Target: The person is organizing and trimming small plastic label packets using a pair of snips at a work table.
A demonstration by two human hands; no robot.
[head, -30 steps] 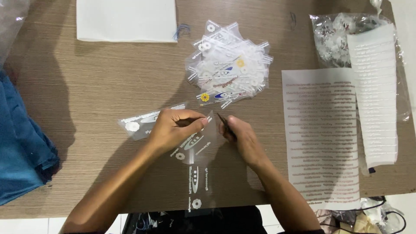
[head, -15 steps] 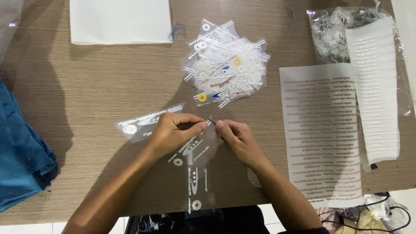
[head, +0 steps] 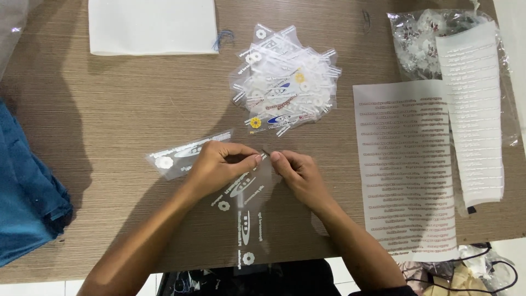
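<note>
Tabletop point(head: 137, 109) of brown wood grain is seen filling the view, and everything else is laid out on it. At nine o'clock a blue cloth point(head: 24, 192) is draped over the edge; at eleven o'clock a white sheet point(head: 153, 24) is laid flat. At three o'clock a printed label sheet point(head: 408, 170) is spread out, with a narrower label strip point(head: 474, 115) overlapping it and a clear bag of small parts point(head: 422, 38) set at one o'clock. Toward twelve o'clock a pile of filled clear packets point(head: 285, 85) is heaped.

Compared with a second ago, the two hands are brought closer together: the gap between them is now nearly closed at the centre. The left hand point(head: 219, 164) is curled, its thumb and fingertips pinched on the top edge of a clear printed sleeve point(head: 246, 219) that runs from the hands toward six o'clock. The right hand point(head: 298, 175) is likewise pinched at that same upper edge, fingertips almost touching those of the left; a thin dark item seems to be held between them, though what it is cannot be told. A second clear sleeve point(head: 181, 156) is left lying flat at nine o'clock of the left hand, partly covered by it. The shift is judged to mean that the mouth of the held sleeve is being worked on.
</note>
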